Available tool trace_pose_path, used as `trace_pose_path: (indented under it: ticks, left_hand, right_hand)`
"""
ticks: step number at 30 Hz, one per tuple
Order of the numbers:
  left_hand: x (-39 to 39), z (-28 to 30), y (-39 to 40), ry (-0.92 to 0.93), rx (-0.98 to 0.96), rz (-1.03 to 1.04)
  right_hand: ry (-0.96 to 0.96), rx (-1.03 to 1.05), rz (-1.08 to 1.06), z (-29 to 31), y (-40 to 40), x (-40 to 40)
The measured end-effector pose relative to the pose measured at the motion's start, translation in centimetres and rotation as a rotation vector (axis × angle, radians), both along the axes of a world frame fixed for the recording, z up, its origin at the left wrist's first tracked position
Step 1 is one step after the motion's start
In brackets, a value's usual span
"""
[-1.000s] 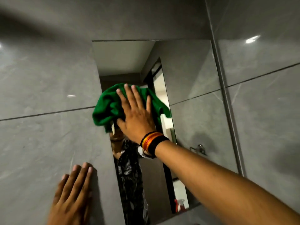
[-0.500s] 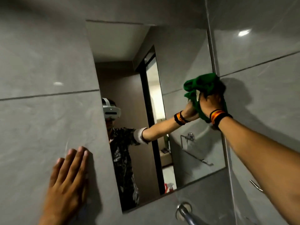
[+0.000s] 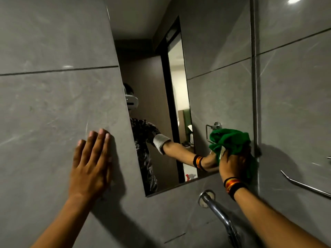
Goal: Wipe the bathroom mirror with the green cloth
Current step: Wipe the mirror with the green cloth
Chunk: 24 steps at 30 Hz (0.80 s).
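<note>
R hand is clamped on the bunched green cloth, pressing it against the mirror at its lower-right corner, right by the mirror's right edge and just above the bottom edge. Half a sec ago the cloth was high on that same right edge; a sec ago it was up near the mirror's top-left w/ the palm flat over it. So the stroke has run across the top, then down the right side — looks like a perimeter pass, w/ the corner now reached.

L hand is flat and open on the grey wall tile just left of the mirror, fingers spread, holding nothing — same bracing spot as before.

Below the mirror a chrome spout sticks out of the wall; a metal rail sits right of the mirror on the side wall.

Judgement: top and right edge are prob. done; bottom strip and centre of the mirror likely still need a pass. Can't tell from here if the glass is streak-free.
</note>
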<state>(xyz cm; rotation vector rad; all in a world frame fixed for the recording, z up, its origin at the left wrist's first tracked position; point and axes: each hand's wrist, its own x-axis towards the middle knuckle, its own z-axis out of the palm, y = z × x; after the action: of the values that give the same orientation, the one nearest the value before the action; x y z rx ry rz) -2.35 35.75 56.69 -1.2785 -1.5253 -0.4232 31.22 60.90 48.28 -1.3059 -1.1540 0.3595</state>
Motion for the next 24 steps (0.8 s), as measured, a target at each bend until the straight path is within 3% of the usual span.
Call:
trace_pose_path:
  ticks: [2,8,11,14,17,24]
  left_hand:
    - [-0.2,0.0,0.1,-0.005,-0.006,0.016]
    - [1.2,0.7,-1.5,-0.042,-0.104,0.045]
    - [3.0,2.2,-4.3,-0.059,-0.182,0.066]
    - [4.6,3.2,-6.1,-0.039,-0.255,0.093]
    - [6.1,1.0,-9.3,-0.072,-0.302,0.091]
    - [6.5,-11.4,-19.0,-0.233,-0.621,0.170]
  right_hand:
    - [0.011,0.049,0.028,0.5,-2.3,-3.1]
    - [-0.463,0.240,0.304,-1.9,-14.5,-14.2]
    - [-0.527,0.255,0.566,-2.2,-19.8,-15.6]
    - [-0.314,0.159,0.777,-2.5,-23.8,-15.9]
    - [-0.045,-0.156,0.892,-2.9,-28.7,-16.2]
    - [0.012,-0.502,0.957,-10.6,-37.1,-18.5]
